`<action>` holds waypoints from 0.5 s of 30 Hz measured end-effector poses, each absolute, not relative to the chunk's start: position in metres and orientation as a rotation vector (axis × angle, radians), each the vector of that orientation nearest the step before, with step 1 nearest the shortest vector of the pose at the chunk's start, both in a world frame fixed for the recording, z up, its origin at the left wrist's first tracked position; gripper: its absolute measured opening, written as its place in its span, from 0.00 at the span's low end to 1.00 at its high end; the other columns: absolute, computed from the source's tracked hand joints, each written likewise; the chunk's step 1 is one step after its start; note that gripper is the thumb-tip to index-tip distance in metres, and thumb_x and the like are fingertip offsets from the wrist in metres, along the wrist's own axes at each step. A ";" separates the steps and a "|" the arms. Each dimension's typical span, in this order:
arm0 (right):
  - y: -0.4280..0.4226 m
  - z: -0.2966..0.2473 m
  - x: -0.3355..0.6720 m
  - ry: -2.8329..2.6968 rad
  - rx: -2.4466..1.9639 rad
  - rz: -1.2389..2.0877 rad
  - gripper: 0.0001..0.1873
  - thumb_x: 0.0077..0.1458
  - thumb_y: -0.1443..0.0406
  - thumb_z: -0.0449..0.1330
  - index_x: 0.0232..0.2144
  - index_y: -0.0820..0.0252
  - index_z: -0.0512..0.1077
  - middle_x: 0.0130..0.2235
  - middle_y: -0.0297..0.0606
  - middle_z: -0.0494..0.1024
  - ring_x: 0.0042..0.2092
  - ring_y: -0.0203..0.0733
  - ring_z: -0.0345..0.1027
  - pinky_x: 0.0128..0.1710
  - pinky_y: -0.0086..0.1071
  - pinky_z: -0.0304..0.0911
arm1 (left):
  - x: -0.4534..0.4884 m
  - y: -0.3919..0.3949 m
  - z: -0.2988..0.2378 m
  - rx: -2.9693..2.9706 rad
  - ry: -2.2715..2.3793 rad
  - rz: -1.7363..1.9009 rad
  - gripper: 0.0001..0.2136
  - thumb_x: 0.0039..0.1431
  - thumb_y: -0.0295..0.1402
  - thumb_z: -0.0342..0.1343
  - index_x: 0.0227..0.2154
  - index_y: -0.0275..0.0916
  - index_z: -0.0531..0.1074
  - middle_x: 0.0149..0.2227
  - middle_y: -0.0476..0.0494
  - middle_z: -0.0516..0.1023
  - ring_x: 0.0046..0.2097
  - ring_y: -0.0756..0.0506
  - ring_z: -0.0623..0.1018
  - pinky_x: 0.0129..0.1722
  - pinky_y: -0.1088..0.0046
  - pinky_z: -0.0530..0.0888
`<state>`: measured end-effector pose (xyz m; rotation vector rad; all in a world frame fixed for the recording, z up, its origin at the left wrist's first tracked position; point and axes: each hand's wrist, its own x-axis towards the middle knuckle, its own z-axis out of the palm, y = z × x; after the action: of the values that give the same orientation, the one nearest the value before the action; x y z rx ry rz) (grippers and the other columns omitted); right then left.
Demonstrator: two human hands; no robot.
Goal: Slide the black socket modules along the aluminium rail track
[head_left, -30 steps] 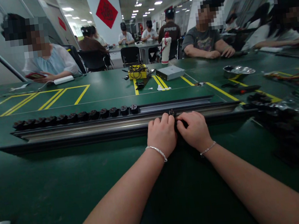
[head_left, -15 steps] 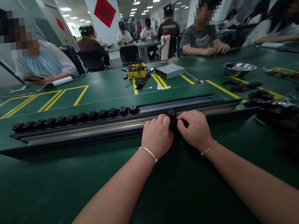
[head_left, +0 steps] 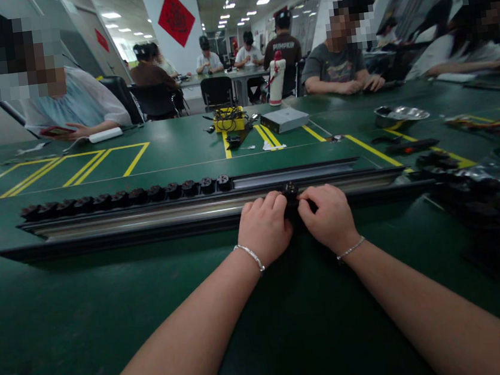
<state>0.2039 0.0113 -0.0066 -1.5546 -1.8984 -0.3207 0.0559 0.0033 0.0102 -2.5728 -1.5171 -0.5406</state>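
Observation:
Both hands meet over the long dark metal rails (head_left: 145, 217) lying across the table. Between their fingertips sits a small black socket-like module (head_left: 291, 190) with metal parts on top. My left hand (head_left: 264, 225), fingers curled, grips its left side. My right hand (head_left: 328, 215) pinches it from the right with thumb and forefinger. Its lower part and some fingertips are hidden. Along the left of the back rail stands a row of similar round black modules (head_left: 172, 189); the right stretch of that rail shows bare metal.
Dark loose parts (head_left: 471, 186) lie in a heap on the right, near a metal bowl (head_left: 401, 114) and wires (head_left: 490, 119). Farther back are a yellow box of cables (head_left: 229, 119), a grey box (head_left: 284, 118) and a white bottle (head_left: 277, 81). Other people sit around the green table (head_left: 112, 323).
The small black module and both hands have shifted very slightly to the right in view. The rails and row of modules look unchanged.

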 end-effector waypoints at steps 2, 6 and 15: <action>0.012 -0.007 0.204 -1.894 -1.555 -0.327 0.08 0.49 0.66 0.50 0.22 0.57 0.67 0.27 0.36 0.73 0.33 0.42 0.63 0.40 0.36 0.54 | 0.056 0.003 0.010 -2.573 -1.519 -0.538 0.12 0.54 0.32 0.48 0.42 0.43 0.62 0.48 0.45 0.68 0.45 0.44 0.69 0.43 0.64 0.63; 0.012 -0.008 0.205 -1.898 -1.533 -0.351 0.07 0.49 0.66 0.50 0.23 0.56 0.66 0.26 0.36 0.72 0.32 0.42 0.62 0.40 0.37 0.54 | 0.056 0.004 0.009 -2.567 -1.497 -0.564 0.12 0.53 0.33 0.49 0.42 0.43 0.62 0.49 0.46 0.68 0.45 0.44 0.69 0.43 0.64 0.63; 0.012 -0.007 0.205 -1.894 -1.556 -0.364 0.07 0.49 0.66 0.50 0.22 0.57 0.66 0.26 0.36 0.72 0.32 0.42 0.62 0.39 0.36 0.55 | 0.056 0.004 0.008 -2.564 -1.483 -0.586 0.13 0.52 0.33 0.49 0.42 0.43 0.61 0.50 0.47 0.67 0.46 0.44 0.69 0.42 0.64 0.63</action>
<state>0.2047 0.0118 -0.0072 -1.5563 -1.8936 -0.3644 0.0555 0.0041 0.0075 -2.5635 -1.4835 -0.5861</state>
